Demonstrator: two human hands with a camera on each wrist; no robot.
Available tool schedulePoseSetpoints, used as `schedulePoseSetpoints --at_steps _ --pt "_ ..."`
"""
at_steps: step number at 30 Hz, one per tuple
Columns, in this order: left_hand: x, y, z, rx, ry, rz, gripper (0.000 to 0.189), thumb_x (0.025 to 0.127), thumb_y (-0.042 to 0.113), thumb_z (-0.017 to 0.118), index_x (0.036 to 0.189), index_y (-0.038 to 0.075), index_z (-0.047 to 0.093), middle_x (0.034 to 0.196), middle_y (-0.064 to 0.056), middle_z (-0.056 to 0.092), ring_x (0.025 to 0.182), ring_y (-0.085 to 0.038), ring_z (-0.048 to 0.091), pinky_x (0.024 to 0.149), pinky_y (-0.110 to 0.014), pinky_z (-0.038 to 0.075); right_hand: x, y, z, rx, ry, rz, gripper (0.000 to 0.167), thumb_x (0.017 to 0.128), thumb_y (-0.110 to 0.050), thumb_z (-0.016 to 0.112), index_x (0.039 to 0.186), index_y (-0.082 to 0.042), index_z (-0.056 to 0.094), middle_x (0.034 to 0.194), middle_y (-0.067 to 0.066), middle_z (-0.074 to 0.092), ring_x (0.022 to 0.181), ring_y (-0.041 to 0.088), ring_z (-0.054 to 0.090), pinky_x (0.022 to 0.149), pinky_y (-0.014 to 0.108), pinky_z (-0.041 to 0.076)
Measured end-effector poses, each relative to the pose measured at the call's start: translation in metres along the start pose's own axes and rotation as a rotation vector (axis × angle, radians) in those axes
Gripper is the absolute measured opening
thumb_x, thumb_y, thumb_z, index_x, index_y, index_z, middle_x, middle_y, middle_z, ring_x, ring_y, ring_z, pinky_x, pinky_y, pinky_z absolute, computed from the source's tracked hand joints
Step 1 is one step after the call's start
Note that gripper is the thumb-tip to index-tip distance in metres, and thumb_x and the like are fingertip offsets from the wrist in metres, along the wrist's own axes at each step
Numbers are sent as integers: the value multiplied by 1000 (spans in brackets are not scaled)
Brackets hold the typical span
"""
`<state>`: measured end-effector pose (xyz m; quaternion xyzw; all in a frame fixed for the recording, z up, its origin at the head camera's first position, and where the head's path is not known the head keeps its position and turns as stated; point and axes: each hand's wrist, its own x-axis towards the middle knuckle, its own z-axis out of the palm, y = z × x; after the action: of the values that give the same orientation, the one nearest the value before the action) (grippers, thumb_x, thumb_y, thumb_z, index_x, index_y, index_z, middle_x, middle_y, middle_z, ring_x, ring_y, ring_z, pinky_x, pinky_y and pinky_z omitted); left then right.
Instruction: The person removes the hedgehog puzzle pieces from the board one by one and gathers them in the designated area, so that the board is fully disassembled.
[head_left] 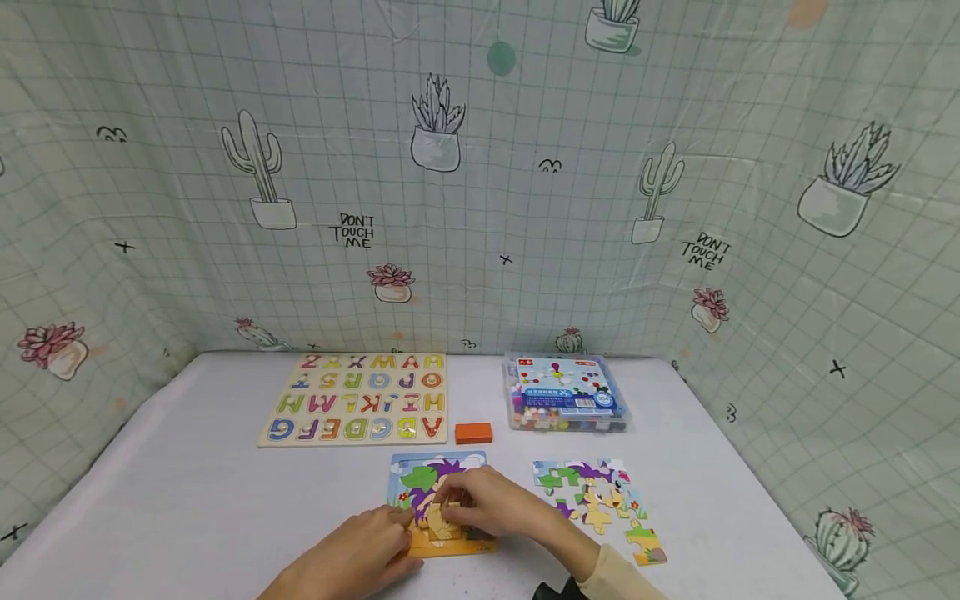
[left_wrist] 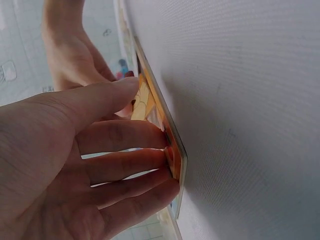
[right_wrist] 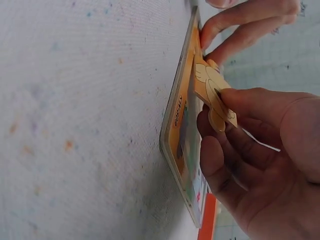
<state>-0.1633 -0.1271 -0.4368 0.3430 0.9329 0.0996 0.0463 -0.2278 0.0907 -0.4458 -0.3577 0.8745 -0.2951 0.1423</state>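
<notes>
A picture puzzle board (head_left: 472, 457) with a blue top and orange lower border lies before me on the white table. My left hand (head_left: 356, 546) rests its outstretched fingertips on the board's left side, as the left wrist view also shows. Above the board, my right hand (head_left: 487, 500) pinches a yellow jigsaw piece (right_wrist: 209, 82) between thumb and fingers. That piece is tilted, with one edge at the board's surface. To the right, a group of loose and joined jigsaw pieces (head_left: 597, 493) shows part of a purple-haired cartoon animal.
Behind the puzzle board lies an orange block (head_left: 473, 433). A wooden alphabet board (head_left: 360, 404) is at the back left. A clear plastic box (head_left: 567, 393) with a printed label and colourful parts stands at the back right. Patterned cloth surrounds the table.
</notes>
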Motion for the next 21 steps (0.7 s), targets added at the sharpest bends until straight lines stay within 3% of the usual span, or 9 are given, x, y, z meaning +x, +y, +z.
schedulePoseSetpoints --at_steps 16,21 --pt "0 2 1 15 -8 -32 27 89 34 70 76 11 75 115 -12 72 103 -24 69 86 -42 57 -21 10 -18 65 -2 9 17 97 -20 61 108 -12 72 88 -7 70 73 -4 58 69 15 51" --pt "1 3 1 21 1 -36 26 89 34 70 78 11 75 116 -13 72 104 -25 68 86 -41 57 -35 19 -29 68 16 5 18 98 -20 59 107 -12 72 86 -6 69 68 -3 54 62 16 48"
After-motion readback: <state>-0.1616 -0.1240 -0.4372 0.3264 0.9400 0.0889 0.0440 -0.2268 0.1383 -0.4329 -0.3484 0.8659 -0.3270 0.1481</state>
